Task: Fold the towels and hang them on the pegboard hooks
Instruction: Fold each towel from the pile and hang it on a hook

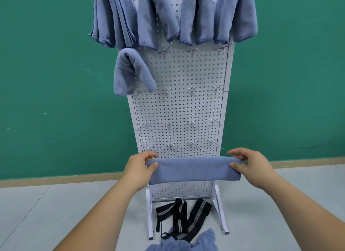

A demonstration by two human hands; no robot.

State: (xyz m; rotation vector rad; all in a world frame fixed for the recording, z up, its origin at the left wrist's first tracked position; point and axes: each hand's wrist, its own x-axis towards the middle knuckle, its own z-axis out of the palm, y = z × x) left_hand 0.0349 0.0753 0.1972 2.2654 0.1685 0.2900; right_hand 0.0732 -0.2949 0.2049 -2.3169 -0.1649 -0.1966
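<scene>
I hold a folded blue towel [194, 170] stretched level in front of the lower part of the white pegboard [179, 108]. My left hand [140, 170] pinches its left end and my right hand [250, 166] pinches its right end. Several folded blue towels [168, 17] hang along the top row of hooks. One more towel [130, 71] hangs at the left of the second row. Bare metal hooks [192, 91] fill the lower rows.
The pegboard stands on white feet [221, 213] on a grey floor against a green wall [56, 64]. Black striped straps [183, 217] lie at its base. A heap of blue towels [186, 243] lies on the floor at the bottom edge.
</scene>
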